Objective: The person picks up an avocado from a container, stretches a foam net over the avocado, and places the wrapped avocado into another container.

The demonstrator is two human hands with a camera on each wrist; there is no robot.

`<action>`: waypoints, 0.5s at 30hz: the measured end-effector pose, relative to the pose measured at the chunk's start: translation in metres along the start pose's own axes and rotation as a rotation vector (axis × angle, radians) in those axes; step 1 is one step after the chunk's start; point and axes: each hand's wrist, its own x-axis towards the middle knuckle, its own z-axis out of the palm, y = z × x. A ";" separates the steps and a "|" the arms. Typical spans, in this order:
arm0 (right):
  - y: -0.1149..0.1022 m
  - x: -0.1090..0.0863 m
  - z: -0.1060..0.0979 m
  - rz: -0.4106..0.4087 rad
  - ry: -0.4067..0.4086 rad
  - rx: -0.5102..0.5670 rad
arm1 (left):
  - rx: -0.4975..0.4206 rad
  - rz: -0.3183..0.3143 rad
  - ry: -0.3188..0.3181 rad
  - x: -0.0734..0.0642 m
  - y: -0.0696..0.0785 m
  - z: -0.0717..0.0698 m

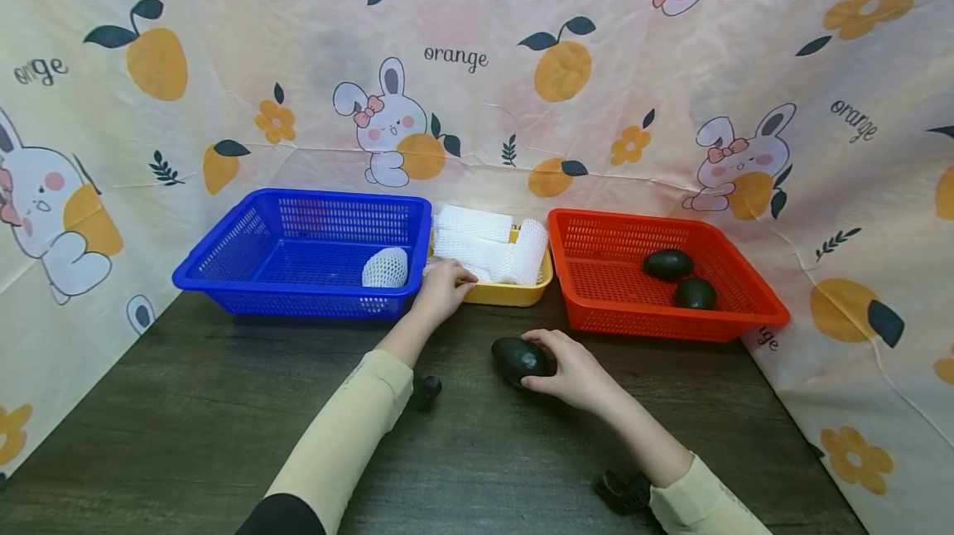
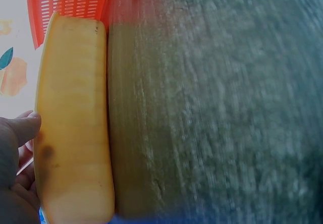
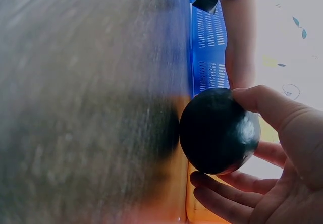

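Note:
A dark green avocado [image 1: 519,359] lies on the table, and my right hand [image 1: 570,369] grips its right end between thumb and fingers. The right wrist view shows the avocado [image 3: 219,130] end-on, thumb above and fingers below. My left hand [image 1: 445,293] reaches over the near left rim of the yellow basket [image 1: 507,295], which holds several white foam net sleeves [image 1: 477,247]. In the left wrist view the left thumb is by the rim of the yellow basket [image 2: 75,118] and the other fingers bend behind it; I cannot tell whether they pinch a sleeve.
At the left a blue basket [image 1: 298,291] holds one item in a white foam net [image 1: 385,267]. To the right stands a red basket [image 1: 596,307] with two avocados [image 1: 667,264] inside. Behind the baskets hangs a printed cloth [image 1: 477,121].

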 end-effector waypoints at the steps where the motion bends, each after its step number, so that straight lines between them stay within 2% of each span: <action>1: 0.000 0.000 0.000 0.002 0.001 -0.002 | 0.003 0.002 0.001 0.000 0.000 0.000; 8: 0.000 0.000 -0.001 0.017 -0.002 0.005 | 0.015 -0.002 -0.015 0.000 0.001 -0.001; 15: 0.002 0.002 0.000 -0.027 -0.003 0.009 | 0.023 -0.007 -0.033 0.001 0.001 -0.003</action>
